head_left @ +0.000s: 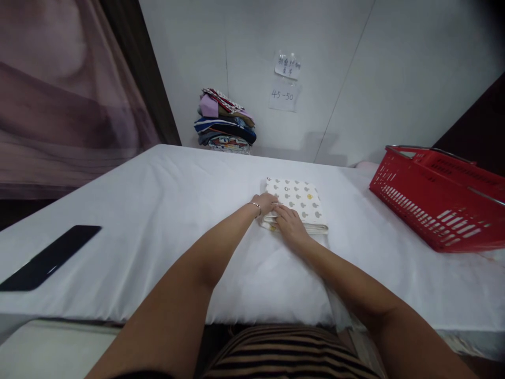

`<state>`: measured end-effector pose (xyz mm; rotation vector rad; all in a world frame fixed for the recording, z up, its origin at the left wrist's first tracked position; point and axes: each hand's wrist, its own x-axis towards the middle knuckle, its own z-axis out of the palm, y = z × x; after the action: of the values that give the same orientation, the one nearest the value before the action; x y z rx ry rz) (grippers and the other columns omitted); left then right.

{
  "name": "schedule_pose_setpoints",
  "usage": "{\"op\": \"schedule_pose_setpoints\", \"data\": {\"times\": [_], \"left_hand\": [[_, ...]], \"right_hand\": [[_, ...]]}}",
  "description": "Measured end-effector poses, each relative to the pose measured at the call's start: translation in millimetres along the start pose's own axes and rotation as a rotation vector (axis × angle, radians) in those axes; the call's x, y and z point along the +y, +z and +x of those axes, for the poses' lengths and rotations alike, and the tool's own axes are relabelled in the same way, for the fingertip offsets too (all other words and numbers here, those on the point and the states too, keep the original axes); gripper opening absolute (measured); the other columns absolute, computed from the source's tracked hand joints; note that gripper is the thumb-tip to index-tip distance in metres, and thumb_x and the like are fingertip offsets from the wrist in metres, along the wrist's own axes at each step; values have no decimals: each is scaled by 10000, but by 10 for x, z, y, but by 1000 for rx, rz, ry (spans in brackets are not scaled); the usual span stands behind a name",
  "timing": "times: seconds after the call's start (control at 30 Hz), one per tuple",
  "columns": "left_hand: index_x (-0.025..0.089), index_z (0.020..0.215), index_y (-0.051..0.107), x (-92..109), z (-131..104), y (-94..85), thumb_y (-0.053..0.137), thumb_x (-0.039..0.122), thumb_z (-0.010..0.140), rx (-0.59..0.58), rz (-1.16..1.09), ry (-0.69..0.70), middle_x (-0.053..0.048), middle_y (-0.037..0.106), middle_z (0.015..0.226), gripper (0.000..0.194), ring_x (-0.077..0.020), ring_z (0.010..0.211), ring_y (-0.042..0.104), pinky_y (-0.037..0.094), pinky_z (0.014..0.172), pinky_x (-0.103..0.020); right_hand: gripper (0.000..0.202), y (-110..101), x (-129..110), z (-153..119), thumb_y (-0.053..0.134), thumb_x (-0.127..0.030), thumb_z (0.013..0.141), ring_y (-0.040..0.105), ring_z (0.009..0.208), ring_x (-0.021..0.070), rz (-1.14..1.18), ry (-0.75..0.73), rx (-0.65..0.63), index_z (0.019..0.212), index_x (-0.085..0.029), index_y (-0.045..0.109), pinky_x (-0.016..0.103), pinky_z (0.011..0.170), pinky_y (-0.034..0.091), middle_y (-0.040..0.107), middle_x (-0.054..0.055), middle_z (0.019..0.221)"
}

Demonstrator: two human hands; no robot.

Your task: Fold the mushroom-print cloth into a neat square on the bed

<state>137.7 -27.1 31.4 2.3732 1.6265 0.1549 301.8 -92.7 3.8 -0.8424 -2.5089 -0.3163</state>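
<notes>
A folded white cloth (303,197) printed with grey tree-like shapes and a few yellow ones lies near the middle of the table. At its left edge, my left hand (265,203) is closed on the fabric, its fingertips partly hidden by the right hand. My right hand (291,223) lies over the near left part of the cloth, fingers stretched out flat across it. Layered folds show along the near edge, to the right of that hand. A thin bracelet circles my left wrist.
A red plastic basket (430,197) stands at the right. Several folded fabrics are stacked (226,123) beyond the far edge, against the wall. On the left lies a flat black panel (51,258). White sheeting (173,210) covers the table; paper notes (287,66) hang above.
</notes>
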Motion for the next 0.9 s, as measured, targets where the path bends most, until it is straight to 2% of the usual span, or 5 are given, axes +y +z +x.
{"op": "schedule_pose_setpoints", "data": {"times": [0.17,0.4,0.5,0.73,0.9], "left_hand": [[308,1101,564,32,-29,10,384,303,878,9,38,14,8,535,1261,287,-180,1205,405,321,989,-385],[255,999,615,36,-45,-69,441,257,833,-35,16,64,-17,608,1115,240,-167,1040,524,435,818,-245],[259,998,614,15,-46,-83,446,232,822,-40,12,76,-11,614,1096,245,-157,969,557,447,783,-236],[288,1076,562,-17,-86,-3,476,216,808,11,70,81,-8,548,1226,291,-189,1181,433,387,929,-354],[300,1144,512,45,-130,-15,350,335,894,34,22,17,8,507,1292,300,-188,1259,351,281,1015,-462]], "right_hand": [[180,15,-24,-40,432,-115,876,354,1239,257,3,10,32,810,-166,592,416,909,347,531,103,1255],[104,39,-46,38,483,-165,861,331,1260,270,-6,27,29,849,-158,587,450,945,313,465,136,1325],[141,83,-62,55,449,-128,861,301,1282,271,1,20,33,831,-156,584,464,951,308,445,149,1338],[187,47,-165,37,429,-105,857,284,1298,269,45,44,29,831,-145,610,445,951,330,432,144,1353],[279,-181,-23,-188,425,-188,875,313,1293,240,83,79,-7,1107,-193,582,442,995,314,446,99,1355]]}}
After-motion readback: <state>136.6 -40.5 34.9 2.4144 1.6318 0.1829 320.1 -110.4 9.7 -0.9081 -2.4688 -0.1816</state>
